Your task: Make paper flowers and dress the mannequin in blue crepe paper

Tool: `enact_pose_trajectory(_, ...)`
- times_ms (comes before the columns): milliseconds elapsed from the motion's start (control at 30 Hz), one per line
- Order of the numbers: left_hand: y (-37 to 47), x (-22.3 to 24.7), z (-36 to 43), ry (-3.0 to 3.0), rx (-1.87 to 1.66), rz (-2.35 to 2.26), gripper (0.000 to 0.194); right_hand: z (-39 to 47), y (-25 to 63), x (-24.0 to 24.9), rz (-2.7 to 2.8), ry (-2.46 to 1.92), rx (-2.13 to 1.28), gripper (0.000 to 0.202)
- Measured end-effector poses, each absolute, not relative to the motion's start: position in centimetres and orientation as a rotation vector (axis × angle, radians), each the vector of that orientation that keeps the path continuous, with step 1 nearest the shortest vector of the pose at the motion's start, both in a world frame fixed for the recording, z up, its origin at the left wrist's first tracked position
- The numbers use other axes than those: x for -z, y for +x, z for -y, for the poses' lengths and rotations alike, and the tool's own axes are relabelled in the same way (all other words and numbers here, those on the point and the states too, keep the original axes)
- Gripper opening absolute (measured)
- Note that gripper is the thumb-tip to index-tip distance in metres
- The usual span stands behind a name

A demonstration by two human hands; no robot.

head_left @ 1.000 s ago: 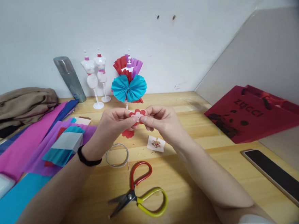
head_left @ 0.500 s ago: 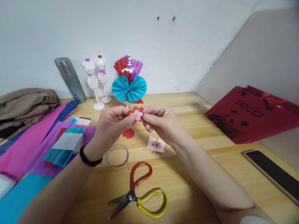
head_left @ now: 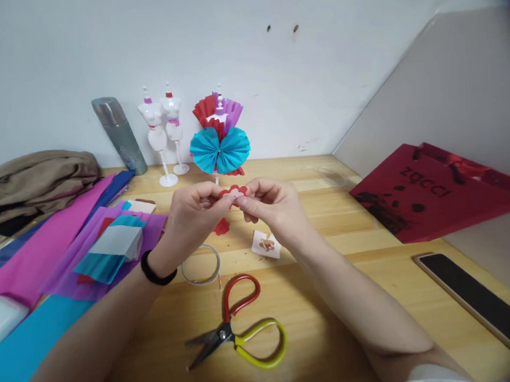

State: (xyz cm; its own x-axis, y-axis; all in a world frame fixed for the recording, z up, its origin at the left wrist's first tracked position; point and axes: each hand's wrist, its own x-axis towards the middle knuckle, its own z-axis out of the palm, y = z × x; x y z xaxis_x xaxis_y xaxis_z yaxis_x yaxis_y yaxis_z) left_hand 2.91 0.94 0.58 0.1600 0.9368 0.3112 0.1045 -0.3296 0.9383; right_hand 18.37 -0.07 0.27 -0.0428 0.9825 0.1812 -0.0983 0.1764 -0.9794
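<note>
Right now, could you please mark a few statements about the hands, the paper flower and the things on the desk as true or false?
1. Both hands pinch one small red paper flower. True: the left hand and the right hand meet on it above the desk.
2. The scissors are in the right hand. False: they lie on the desk, nearer the camera than the hands.
3. A black band sits on the left wrist. True.
4. The phone lies on the coloured paper sheets. False: it lies at the desk's right side, and the sheets are on the left.
5. A second red flower lies on the desk below the hands. True.
</note>
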Motion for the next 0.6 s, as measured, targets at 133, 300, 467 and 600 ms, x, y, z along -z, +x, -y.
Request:
enact_pose_trajectory(133,2.8,-0.6,-1.0,1.542,-1.216,-0.979,0.017,0.0,18.5,-0.1,1.302,-0.95,-1.161,0.036)
enact_pose_trajectory(300,2.3,-0.4,-1.3,1.451,-1.069,-0.867,0.018,-0.2,18.7,0.1,1.263,-0.893,-1.25,0.034)
enact_pose_trajectory(467,1.7,-0.2,-1.8,1.391,-0.899,-0.699,0.021,-0.4,18.8,0.3,1.247,-0.863,-1.301,0.035)
enact_pose_trajectory(600,1.4,-0.2,-2.1,1.336,-0.926,-0.682,0.023,-0.4,18.9,0.1,1.234,-0.877,-1.263,0.036)
